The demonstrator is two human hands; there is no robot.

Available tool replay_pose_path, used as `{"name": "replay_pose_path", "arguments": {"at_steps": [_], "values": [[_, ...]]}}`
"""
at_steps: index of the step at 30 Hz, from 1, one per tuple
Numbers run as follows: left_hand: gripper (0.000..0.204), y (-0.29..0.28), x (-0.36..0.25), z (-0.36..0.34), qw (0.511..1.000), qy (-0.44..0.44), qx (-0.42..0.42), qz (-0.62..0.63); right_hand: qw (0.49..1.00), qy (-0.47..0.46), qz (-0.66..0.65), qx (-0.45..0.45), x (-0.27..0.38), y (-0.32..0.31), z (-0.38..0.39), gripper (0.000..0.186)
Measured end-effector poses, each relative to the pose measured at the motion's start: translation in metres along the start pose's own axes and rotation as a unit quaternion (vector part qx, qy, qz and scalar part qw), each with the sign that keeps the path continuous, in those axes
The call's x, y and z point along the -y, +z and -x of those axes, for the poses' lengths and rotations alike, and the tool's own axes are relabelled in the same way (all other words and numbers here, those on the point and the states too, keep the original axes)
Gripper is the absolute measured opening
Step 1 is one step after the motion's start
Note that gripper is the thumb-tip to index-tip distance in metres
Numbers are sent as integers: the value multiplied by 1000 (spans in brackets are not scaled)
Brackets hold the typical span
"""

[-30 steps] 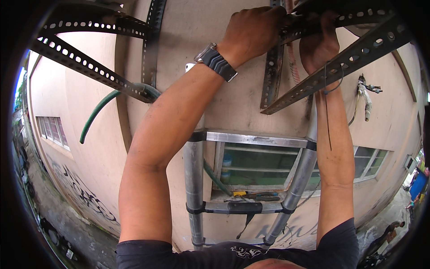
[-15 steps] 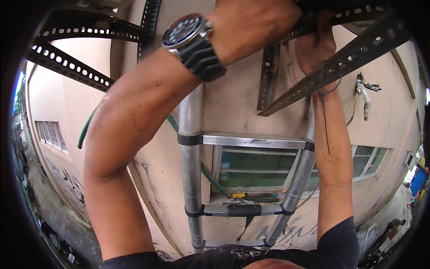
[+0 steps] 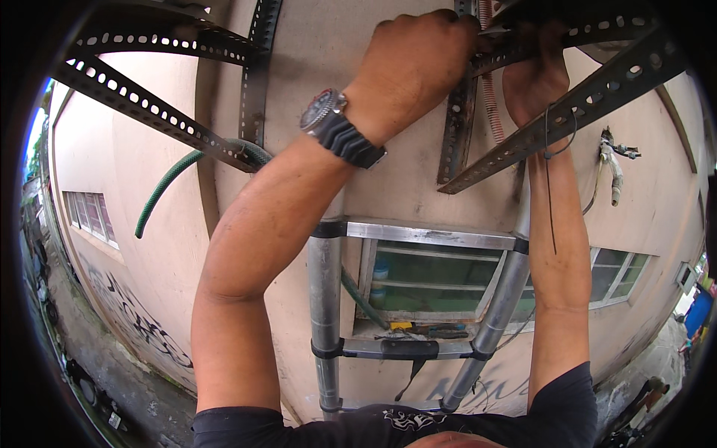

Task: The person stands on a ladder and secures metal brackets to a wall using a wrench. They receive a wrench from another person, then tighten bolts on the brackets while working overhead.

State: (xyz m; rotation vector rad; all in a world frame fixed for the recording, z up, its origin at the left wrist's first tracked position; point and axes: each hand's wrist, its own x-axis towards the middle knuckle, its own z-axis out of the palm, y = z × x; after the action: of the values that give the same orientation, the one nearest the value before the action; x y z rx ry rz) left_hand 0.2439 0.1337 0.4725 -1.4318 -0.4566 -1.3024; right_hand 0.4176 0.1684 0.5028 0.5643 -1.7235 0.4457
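Note:
Both my arms reach up to a dark perforated angle-iron bracket on the wall. My left hand, a black-strapped watch on its wrist, is closed in a fist at the bracket's inner end. A thin, light metal piece shows just past its knuckles; its kind is too hidden to tell. My right hand is raised behind the slanting angle bar, beside the upper rail. Shadow and the bracket hide most of its fingers. A black cable tie loops around the slanting bar, its tail hanging over my right forearm.
A metal ladder stands before me against the wall. Pliers-like tools lie on the window ledge. Another perforated bracket juts out at left, a green hose running by it. Pipe and wire ends protrude at right.
My left elbow has swung inward to the right, and the left wrist has dropped. More of the green hose and left bracket now shows. My right hand stays at the bracket.

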Motion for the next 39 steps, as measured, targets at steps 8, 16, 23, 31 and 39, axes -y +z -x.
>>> {"name": "replay_pose_path", "arguments": {"at_steps": [8,16,23,31,39], "values": [[16,55,12,-3,993,31,-90,74,999,17,-43,-29,-11,-43,-3,46],[18,34,10,-17,998,44,-33,41,992,16,-101,-78,-16,-40,-6,51],[18,-41,5,-53,973,212,51,-70,998,5,5,-57,7,7,1,49],[17,-60,4,-28,973,109,138,-149,998,10,-6,-56,1,-3,6,45],[19,24,2,-1,996,7,22,81,995,-18,15,-95,-2,-21,4,36]]}}
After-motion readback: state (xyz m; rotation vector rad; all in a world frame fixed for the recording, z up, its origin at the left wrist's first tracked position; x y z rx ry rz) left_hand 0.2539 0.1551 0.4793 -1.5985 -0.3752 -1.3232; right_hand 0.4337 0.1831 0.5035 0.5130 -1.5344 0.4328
